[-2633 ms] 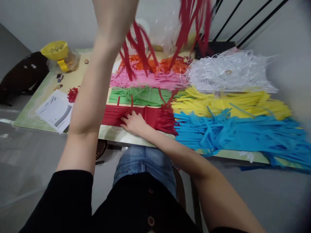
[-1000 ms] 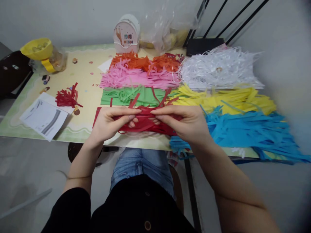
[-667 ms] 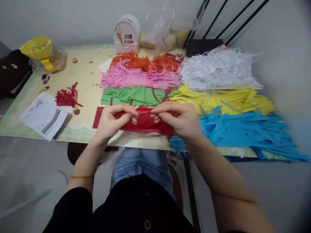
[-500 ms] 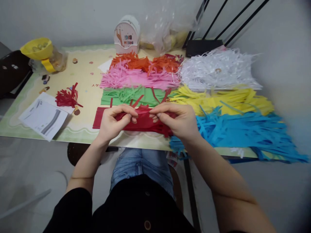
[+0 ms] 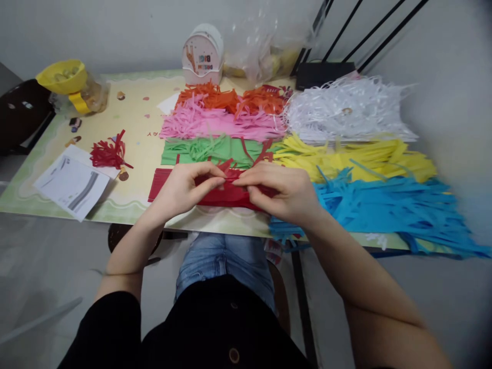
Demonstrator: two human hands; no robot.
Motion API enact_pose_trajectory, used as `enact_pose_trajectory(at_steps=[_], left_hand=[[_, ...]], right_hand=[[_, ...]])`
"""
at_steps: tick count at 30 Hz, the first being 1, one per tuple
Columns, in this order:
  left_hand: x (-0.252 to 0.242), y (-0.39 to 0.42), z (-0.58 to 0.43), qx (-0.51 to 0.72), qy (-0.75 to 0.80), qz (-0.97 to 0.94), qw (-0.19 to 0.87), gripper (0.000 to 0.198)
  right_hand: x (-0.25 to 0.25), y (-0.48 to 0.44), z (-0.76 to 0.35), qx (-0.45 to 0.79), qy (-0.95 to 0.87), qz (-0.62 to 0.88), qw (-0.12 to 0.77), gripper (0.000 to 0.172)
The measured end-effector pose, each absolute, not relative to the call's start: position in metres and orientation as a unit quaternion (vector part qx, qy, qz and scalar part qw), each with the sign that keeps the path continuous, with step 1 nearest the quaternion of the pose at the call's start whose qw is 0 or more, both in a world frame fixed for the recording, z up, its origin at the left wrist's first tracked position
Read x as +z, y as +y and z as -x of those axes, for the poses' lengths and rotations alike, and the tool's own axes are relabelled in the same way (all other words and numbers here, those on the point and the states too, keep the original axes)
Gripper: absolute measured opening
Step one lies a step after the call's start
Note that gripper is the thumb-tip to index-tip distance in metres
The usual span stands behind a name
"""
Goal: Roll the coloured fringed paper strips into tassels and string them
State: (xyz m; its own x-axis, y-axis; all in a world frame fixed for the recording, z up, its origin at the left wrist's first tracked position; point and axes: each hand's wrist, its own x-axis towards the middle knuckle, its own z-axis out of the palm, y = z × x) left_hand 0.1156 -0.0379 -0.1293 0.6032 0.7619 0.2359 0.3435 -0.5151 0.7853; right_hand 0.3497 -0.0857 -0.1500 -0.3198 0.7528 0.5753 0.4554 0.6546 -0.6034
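Both of my hands meet over a stack of red paper strips (image 5: pixel 226 192) at the table's near edge. My left hand (image 5: pixel 183 188) pinches red strips between thumb and fingers. My right hand (image 5: pixel 286 192) is closed on the same red strips from the right, fingertips almost touching the left hand's. A few loose red strips (image 5: pixel 265 151) stick up behind my hands over the green paper strips (image 5: pixel 211 148).
Piles of cut strips cover the table: pink (image 5: pixel 219 123), orange (image 5: pixel 230 97), white (image 5: pixel 346 107), yellow (image 5: pixel 357 156), blue (image 5: pixel 388 207). A small red tassel (image 5: pixel 109 154) and printed paper sheet (image 5: pixel 73 179) lie left. A yellow bowl (image 5: pixel 64 77), white tin (image 5: pixel 202 54) and plastic bag (image 5: pixel 265 46) stand at the back.
Earlier my left arm was raised with red strips; it came down. Both hands have since closed together on the red strips, fingertips drawing nearer and lowering toward the stack.
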Motion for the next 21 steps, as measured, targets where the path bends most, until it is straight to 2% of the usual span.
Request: enact_pose_trajectory(at_steps=[5,8,10,16,21], left_hand=[[-0.133,-0.039,-0.117,0.280,0.319,-0.866,0.266,0.017],[-0.137,-0.038,-0.118,0.266,0.279,-0.911,0.148,0.023],[-0.139,-0.036,-0.117,0.267,0.250,-0.926,0.094,0.028],[-0.146,-0.031,-0.112,0.327,0.259,-0.905,0.079,0.028],[-0.168,-0.036,-0.121,0.430,0.322,-0.842,0.052,0.024]], right_hand=[[-0.143,-0.073,-0.352,0.363,-0.736,0.428,0.378,0.035],[-0.142,-0.060,-0.352,0.493,-0.724,0.374,0.304,0.055],[-0.142,-0.054,-0.352,0.543,-0.711,0.349,0.278,0.062],[-0.144,-0.061,-0.339,0.627,-0.600,0.348,0.355,0.050],[-0.147,-0.073,-0.321,0.606,-0.550,0.354,0.453,0.045]])
